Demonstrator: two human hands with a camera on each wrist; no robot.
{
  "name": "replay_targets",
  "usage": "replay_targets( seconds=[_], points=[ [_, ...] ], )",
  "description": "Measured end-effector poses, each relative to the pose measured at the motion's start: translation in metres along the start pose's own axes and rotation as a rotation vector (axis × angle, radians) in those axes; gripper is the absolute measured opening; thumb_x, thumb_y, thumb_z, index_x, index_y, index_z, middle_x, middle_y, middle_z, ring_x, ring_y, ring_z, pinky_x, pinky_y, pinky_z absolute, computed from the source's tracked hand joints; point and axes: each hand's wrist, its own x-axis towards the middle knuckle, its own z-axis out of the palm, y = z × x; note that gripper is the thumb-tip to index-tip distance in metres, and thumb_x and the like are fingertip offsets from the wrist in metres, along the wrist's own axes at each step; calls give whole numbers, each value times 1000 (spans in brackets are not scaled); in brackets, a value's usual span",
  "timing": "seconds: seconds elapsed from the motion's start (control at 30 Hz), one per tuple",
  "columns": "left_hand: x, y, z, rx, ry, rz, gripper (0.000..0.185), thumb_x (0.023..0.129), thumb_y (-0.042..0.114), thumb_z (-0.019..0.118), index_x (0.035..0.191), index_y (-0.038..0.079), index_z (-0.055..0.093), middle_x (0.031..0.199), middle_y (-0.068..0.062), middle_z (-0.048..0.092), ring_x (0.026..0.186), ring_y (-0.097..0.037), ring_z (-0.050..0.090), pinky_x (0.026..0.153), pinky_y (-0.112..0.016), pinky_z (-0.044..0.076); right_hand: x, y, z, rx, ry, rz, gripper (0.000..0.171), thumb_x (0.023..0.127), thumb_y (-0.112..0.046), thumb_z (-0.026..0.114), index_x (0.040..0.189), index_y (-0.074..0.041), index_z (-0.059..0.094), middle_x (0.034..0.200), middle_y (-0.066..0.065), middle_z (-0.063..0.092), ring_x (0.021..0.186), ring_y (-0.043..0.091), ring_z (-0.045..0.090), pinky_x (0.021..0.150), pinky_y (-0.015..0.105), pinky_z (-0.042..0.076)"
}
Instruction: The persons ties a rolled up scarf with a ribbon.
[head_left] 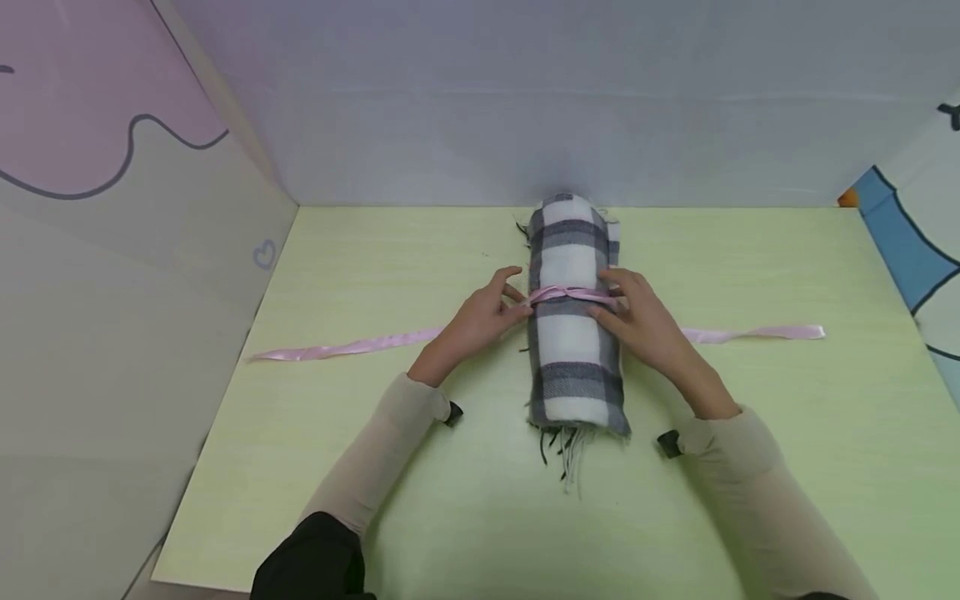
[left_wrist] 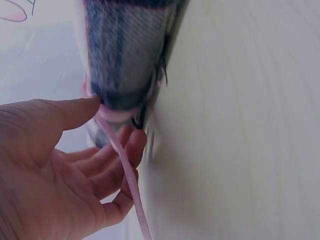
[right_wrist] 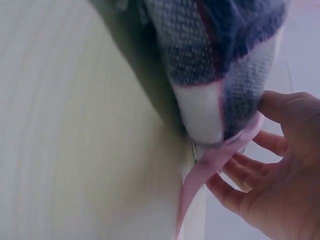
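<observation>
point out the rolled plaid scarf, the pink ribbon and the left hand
rolled plaid scarf [head_left: 573, 350]: head view, white band at mid-roll
pink ribbon [head_left: 345, 344]: head view, loose tail lying on the table
left hand [head_left: 480, 321]: head view, back of the hand

The rolled plaid scarf [right_wrist: 220, 55] lies on the pale green tabletop [right_wrist: 75, 140] — a pink ribbon [right_wrist: 202, 172] hangs beneath it, with the right hand [right_wrist: 272, 185] thumb pressed to the scarf, fingers curled by the ribbon.

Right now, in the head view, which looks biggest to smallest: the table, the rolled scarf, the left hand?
1. Table
2. Scarf
3. Left hand, though nearer the camera than the scarf's far end.
</observation>
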Motion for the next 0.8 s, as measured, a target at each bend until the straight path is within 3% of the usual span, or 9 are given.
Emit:
replay_targets(
  seconds=[0.17, 0.3, 0.43, 0.53, 0.63, 0.8],
  points=[
    [-12, -19, -19, 64, 0, -33, 44, 106, 28, 62, 148, 17, 53, 115, -6, 71, 100, -22, 69, 85, -39, 55, -7, 5, -9, 1, -36, 80, 60, 107, -28, 59, 158, -4, 37, 151, 27, 48, 118, 44, 61, 91, 54, 52],
    [-21, -32, -37, 119, 37, -58, 31, 106, 28, 62, 136, 19, 64, 115, -7, 72, 96, -23, 67, 84, -40, 53, -10, 9, -15, -33, -45, 80, 53, 108, -24, 58, 154, -4, 42, 129, 23, 65, 107, 38, 68, 84, 41, 54],
    [-27, -41, -56, 127, 101, -97, 29, 106, 26, 63, 133, 17, 65, 115, -10, 70, 91, -26, 66, 81, -41, 52, -12, 15, -23, -74, -31, 63, 35, 107, -16, 59, 140, -4, 59, 107, 18, 73, 94, 32, 68, 72, 28, 49],
    [-29, -47, -71, 128, 162, -125, 28, 106, 25, 63, 132, 14, 66, 115, -12, 70, 94, -27, 66, 82, -40, 52, -13, 22, -32, -94, -26, 93, 25, 107, -14, 58, 127, -6, 69, 107, 18, 75, 97, 33, 69, 71, 27, 47],
    [-28, -52, -87, 130, 237, -154, 28, 106, 26, 62, 130, 13, 67, 116, -13, 69, 95, -28, 64, 81, -40, 50, -14, 32, -42, -117, -17, 137, 24, 108, -17, 56, 124, -7, 72, 116, 19, 75, 103, 32, 69, 74, 28, 48],
    [-21, -63, -106, 140, 376, -243, 31, 106, 30, 60, 128, 10, 70, 119, -16, 70, 89, -29, 60, 77, -40, 47, -15, 50, -60, -122, 8, 196, 31, 110, -23, 50, 127, -8, 70, 116, 19, 75, 94, 11, 64, 71, 23, 46]
  ],
)
